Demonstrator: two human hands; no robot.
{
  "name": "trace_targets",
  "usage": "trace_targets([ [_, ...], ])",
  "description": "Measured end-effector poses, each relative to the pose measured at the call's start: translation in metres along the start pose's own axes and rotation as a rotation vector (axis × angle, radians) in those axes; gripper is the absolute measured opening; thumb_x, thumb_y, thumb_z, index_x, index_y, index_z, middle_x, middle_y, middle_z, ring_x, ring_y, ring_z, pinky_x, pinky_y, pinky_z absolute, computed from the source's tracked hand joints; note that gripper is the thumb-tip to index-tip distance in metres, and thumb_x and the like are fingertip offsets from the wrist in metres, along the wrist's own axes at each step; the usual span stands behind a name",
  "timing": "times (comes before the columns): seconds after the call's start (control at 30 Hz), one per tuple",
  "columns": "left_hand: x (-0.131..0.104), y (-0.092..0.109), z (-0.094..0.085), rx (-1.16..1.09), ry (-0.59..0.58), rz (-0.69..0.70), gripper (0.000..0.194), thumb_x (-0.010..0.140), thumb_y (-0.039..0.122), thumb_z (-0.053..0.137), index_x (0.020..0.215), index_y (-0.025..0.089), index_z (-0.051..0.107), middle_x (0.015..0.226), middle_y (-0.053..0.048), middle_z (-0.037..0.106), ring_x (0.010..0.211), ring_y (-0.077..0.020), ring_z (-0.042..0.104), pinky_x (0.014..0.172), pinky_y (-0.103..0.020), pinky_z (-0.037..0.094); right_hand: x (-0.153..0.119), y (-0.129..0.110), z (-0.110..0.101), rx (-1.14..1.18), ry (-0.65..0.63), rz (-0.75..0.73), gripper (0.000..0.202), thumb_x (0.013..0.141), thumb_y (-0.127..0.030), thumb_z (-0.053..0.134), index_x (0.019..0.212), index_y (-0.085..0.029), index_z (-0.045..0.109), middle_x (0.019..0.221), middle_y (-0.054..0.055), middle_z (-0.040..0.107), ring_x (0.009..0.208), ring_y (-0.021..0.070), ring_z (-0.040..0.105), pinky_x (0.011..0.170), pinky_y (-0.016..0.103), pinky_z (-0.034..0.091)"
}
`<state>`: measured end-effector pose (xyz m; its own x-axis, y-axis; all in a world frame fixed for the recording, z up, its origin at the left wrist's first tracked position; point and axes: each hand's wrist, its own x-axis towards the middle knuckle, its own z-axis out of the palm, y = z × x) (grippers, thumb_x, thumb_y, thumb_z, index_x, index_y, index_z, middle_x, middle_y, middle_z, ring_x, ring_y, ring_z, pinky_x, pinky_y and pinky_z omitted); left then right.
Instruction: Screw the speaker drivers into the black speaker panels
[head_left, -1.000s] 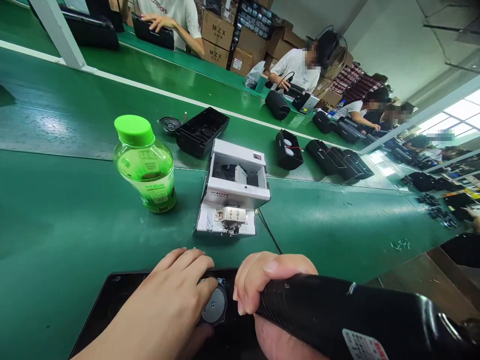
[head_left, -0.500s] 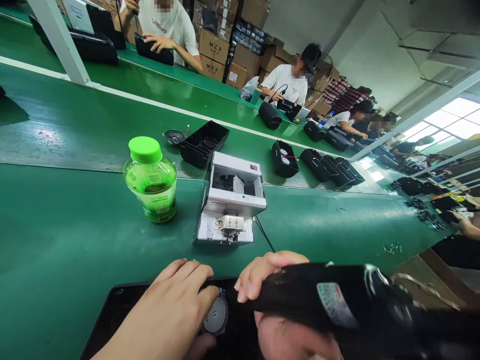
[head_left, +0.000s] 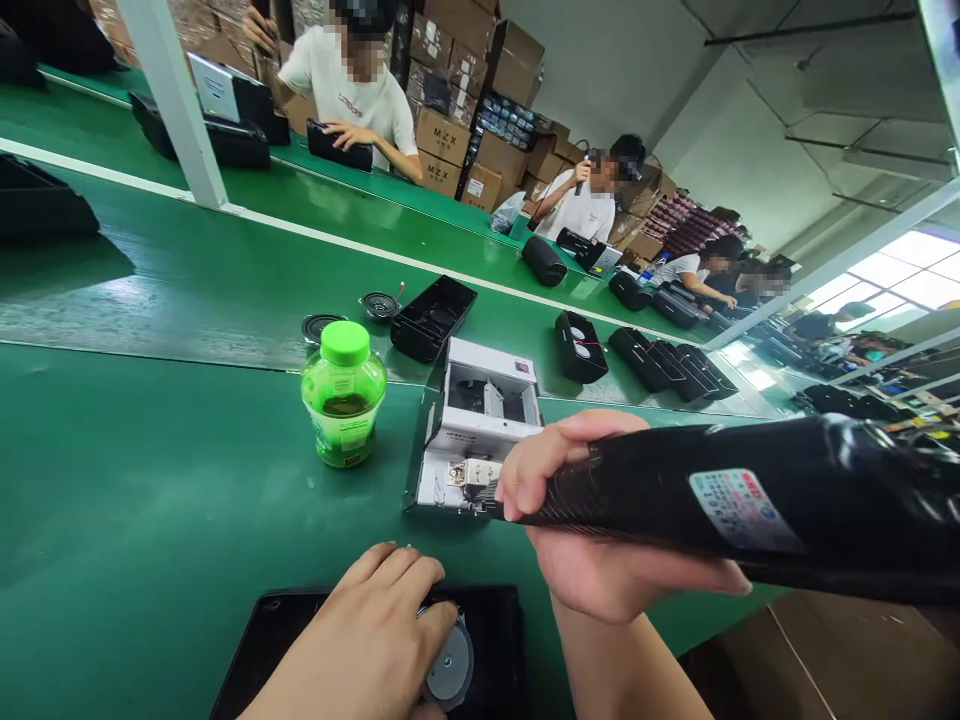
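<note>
A: You're at a long green bench point(head_left: 150, 520) on a factory line, with other people working across the conveyor and cartons stacked behind them.

B: And my hands?

A: Your left hand point(head_left: 375, 640) lies flat on the black housing point(head_left: 300, 650) at the near edge, fingers pressing on the round speaker driver point(head_left: 452, 665) seated in it. Your right hand point(head_left: 592, 530) is wrapped tight around the black electric screwdriver point(head_left: 712, 510), whose tip sits at the pickup slot of the white screw feeder point(head_left: 480, 430).

B: What could go wrong?

A: As I judge it, the driver comes in at a low slant, so the bit may miss the screw or pick it up crooked. The green bottle point(head_left: 343, 405) stands just beside the feeder; a wide swing could knock it over. And your left fingertips point(head_left: 431, 600) lie close to the driver's rim, where the bit could slip onto them.
</note>
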<state>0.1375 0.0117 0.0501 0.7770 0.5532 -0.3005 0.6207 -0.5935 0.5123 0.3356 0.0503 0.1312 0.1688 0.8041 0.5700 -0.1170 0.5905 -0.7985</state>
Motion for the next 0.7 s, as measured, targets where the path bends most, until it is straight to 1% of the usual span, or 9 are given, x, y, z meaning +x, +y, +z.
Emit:
trace_targets([
  [0.07,-0.001,0.001,0.000,0.009,0.003,0.002,0.058,0.097,0.042,0.106,0.151,0.027,0.090,0.166,-0.015,0.081,0.157,-0.0467,0.076,0.143,-0.068,0.057,0.001,0.002,0.002,0.003,0.045,0.029,0.077,0.090,-0.102,0.089,0.121,-0.031,0.090,0.066,-0.005,0.080,0.047,0.0207,0.066,0.050,0.034,0.059],
  [0.17,-0.004,-0.001,0.003,0.003,0.061,0.009,0.059,0.096,0.045,0.107,0.150,0.027,0.091,0.164,-0.016,0.082,0.155,-0.0465,0.077,0.143,-0.069,0.057,-0.002,-0.004,0.003,0.018,0.107,0.050,0.084,0.093,-0.107,0.080,0.127,-0.030,0.089,0.064,-0.007,0.075,0.042,0.0169,0.060,0.043,0.029,0.055],
  [0.3,-0.009,-0.001,0.006,0.019,0.133,0.025,0.059,0.092,0.042,0.109,0.147,0.028,0.092,0.163,-0.015,0.083,0.154,-0.0470,0.078,0.143,-0.070,0.057,-0.026,-0.034,-0.012,0.005,0.202,0.068,0.075,0.098,-0.101,0.081,0.128,-0.034,0.095,0.063,-0.004,0.075,0.046,0.0192,0.063,0.045,0.032,0.062],
  [0.37,-0.011,0.003,0.002,0.026,0.144,0.016,0.052,0.094,0.038,0.105,0.144,0.029,0.092,0.160,-0.015,0.084,0.152,-0.0462,0.079,0.142,-0.071,0.057,-0.045,-0.054,-0.028,-0.038,0.147,0.045,0.051,0.114,-0.079,0.082,0.136,-0.035,0.095,0.064,-0.003,0.077,0.047,0.0206,0.068,0.048,0.035,0.067],
  [0.4,-0.012,0.006,0.000,0.028,0.141,0.007,0.048,0.096,0.035,0.103,0.142,0.029,0.093,0.158,-0.015,0.085,0.151,-0.0459,0.080,0.140,-0.072,0.059,-0.056,-0.061,-0.037,-0.056,0.051,0.033,0.039,0.123,-0.064,0.077,0.145,-0.035,0.091,0.065,-0.003,0.080,0.044,0.0205,0.070,0.049,0.036,0.069],
  [0.47,-0.013,0.011,-0.004,0.032,0.131,0.003,0.040,0.097,0.030,0.100,0.137,0.030,0.094,0.156,-0.014,0.086,0.149,-0.0457,0.081,0.134,-0.071,0.062,-0.076,-0.071,-0.052,-0.061,-0.160,0.018,0.035,0.132,-0.037,0.061,0.160,-0.035,0.082,0.067,-0.004,0.085,0.038,0.0191,0.071,0.050,0.034,0.073],
  [0.5,-0.014,0.012,-0.005,0.037,0.129,0.003,0.039,0.097,0.026,0.099,0.135,0.030,0.094,0.156,-0.014,0.086,0.148,-0.0457,0.082,0.132,-0.071,0.063,-0.085,-0.072,-0.057,-0.062,-0.220,0.030,0.038,0.133,-0.031,0.056,0.163,-0.035,0.078,0.069,-0.004,0.087,0.037,0.0191,0.073,0.051,0.033,0.074],
  [0.6,-0.015,0.014,-0.007,0.047,0.123,0.002,0.044,0.094,0.016,0.097,0.135,0.032,0.093,0.160,-0.011,0.086,0.150,-0.0455,0.081,0.133,-0.072,0.062,-0.108,-0.065,-0.063,-0.068,-0.254,0.099,0.040,0.134,-0.031,0.051,0.164,-0.039,0.077,0.078,-0.002,0.093,0.045,0.0214,0.081,0.057,0.036,0.079],
  [0.7,-0.015,0.015,-0.007,0.055,0.082,-0.017,0.045,0.095,0.012,0.092,0.135,0.031,0.093,0.162,-0.011,0.084,0.151,-0.0449,0.080,0.134,-0.075,0.061,-0.116,-0.055,-0.058,-0.018,-0.249,0.149,0.036,0.134,-0.038,0.053,0.157,-0.043,0.081,0.075,-0.004,0.090,0.045,0.0213,0.080,0.056,0.037,0.077],
])
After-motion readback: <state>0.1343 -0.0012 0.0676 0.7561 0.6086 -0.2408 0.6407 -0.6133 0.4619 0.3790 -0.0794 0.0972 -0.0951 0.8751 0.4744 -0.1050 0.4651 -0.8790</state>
